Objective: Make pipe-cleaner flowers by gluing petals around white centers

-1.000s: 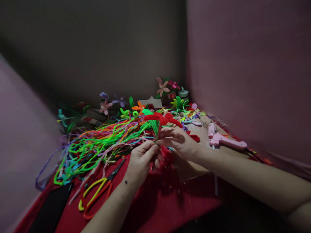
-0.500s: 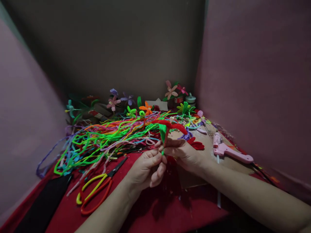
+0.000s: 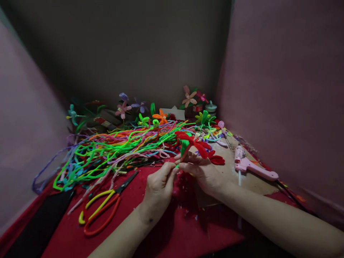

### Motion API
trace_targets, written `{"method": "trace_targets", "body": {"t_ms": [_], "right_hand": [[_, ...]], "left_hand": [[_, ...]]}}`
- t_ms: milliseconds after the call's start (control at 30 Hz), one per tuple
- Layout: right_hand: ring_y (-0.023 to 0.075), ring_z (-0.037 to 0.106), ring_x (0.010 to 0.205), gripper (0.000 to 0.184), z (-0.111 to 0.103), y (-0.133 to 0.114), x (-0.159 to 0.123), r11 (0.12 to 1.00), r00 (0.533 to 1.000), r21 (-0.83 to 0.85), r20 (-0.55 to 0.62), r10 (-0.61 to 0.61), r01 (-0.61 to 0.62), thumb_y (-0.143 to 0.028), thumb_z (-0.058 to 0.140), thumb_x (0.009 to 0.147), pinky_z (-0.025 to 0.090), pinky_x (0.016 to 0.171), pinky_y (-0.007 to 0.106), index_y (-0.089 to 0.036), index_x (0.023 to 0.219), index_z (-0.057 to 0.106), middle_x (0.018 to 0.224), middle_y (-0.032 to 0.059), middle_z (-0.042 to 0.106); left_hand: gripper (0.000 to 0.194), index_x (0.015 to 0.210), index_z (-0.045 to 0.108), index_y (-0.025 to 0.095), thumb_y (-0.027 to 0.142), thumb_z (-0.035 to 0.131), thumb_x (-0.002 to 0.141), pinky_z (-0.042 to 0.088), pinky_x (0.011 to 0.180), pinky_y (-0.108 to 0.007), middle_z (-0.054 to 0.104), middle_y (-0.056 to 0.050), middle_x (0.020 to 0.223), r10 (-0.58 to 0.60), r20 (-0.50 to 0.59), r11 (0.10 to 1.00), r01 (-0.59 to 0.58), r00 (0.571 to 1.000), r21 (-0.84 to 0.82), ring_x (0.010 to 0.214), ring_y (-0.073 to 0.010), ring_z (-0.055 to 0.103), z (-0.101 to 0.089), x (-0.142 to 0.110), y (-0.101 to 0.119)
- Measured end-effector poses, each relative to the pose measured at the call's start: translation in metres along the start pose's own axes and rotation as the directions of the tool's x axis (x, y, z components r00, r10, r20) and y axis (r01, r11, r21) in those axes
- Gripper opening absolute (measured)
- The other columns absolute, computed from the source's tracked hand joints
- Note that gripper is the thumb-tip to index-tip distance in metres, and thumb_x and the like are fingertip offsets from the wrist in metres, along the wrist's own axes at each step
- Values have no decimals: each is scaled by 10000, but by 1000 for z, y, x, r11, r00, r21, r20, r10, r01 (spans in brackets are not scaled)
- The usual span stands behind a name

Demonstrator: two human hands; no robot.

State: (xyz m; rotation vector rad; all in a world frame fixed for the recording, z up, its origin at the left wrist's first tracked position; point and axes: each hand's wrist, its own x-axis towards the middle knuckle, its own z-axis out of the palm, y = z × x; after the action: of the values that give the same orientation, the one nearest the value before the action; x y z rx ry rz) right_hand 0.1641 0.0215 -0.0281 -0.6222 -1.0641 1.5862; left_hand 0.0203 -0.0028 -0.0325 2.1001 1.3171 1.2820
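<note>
A red pipe-cleaner flower (image 3: 200, 146) with a green leaf (image 3: 185, 147) is held up in front of me, tilted to the right. My left hand (image 3: 161, 181) pinches the lower end of its stem between thumb and fingers. Just above, my right hand (image 3: 201, 172) grips the stem below the petals. The fingertips of both hands nearly meet, and they hide most of the stem. Behind my right hand lie loose red petals (image 3: 217, 159).
A heap of coloured pipe cleaners (image 3: 118, 143) spreads across the red cloth (image 3: 172, 233). Scissors (image 3: 107, 204) lie at left beside a black strip (image 3: 40, 222). A pink glue gun (image 3: 249, 166) rests on a board (image 3: 228, 179) at right. Finished flowers (image 3: 189, 99) stand at the back.
The flower has tipped and turned to the right. My left hand has rolled over, its fingers now curled in with the back showing. The view has shifted slightly.
</note>
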Motion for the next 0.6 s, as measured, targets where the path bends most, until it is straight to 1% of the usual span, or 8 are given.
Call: {"method": "trace_targets", "body": {"t_ms": [100,167,233,300,400,467,533,600], "right_hand": [[170,598,764,168,-1,-2,1,999,998,-51,56,-6,9,-262,753,637,446,766,325,-215,797,733,762,6,689],[157,584,762,149,-2,-3,2,997,998,-80,64,-5,10,-252,762,625,442,778,317,-218,766,729,760,-3,679],[151,579,758,144,-3,-4,4,997,998,-77,62,7,-2,-255,771,612,444,784,315,-216,743,726,754,-9,672],[156,585,744,169,-2,-7,5,998,997,-59,66,28,-24,-273,776,604,453,775,322,-215,755,730,736,-7,673],[163,605,753,195,-1,-9,7,997,993,-44,98,66,-62,-275,771,615,459,783,327,-216,797,734,753,1,686],[160,617,760,189,-3,-8,9,995,984,-31,152,97,-93,-264,745,655,462,777,320,-219,838,729,778,4,694],[156,622,758,190,-4,-5,11,993,972,-26,199,122,-119,-241,717,693,462,762,309,-216,881,722,785,7,700],[155,624,750,177,-6,-2,13,992,969,-18,211,126,-125,-215,709,698,455,761,301,-201,873,727,762,11,704]], "left_hand": [[137,781,567,186,238,471,864,347,486,-192,449,57,558,-114,13,985,115,993,-125,482,-75,415,-1,2,2],[143,763,561,187,259,481,856,342,483,-195,446,56,558,-206,48,948,211,977,-239,493,-78,413,-2,4,4],[161,722,544,182,279,501,843,339,472,-195,459,55,550,-289,96,881,304,953,-362,487,-76,413,-3,6,5],[173,691,528,174,286,535,822,326,448,-190,468,57,527,-359,153,793,387,921,-470,457,-67,401,-4,7,7],[148,723,544,161,286,580,793,286,405,-173,473,62,487,-442,250,615,494,861,-614,404,-49,371,-5,10,9],[143,743,550,159,285,607,776,264,383,-161,450,73,463,-457,341,456,545,822,-703,372,-35,316,-6,11,10],[137,766,545,165,281,619,773,250,365,-151,415,89,447,-432,448,291,591,783,-752,350,-22,236,-6,12,10],[121,794,543,168,271,607,791,235,354,-143,391,99,443,-378,538,163,627,753,-762,345,-13,172,-6,12,7]]}}
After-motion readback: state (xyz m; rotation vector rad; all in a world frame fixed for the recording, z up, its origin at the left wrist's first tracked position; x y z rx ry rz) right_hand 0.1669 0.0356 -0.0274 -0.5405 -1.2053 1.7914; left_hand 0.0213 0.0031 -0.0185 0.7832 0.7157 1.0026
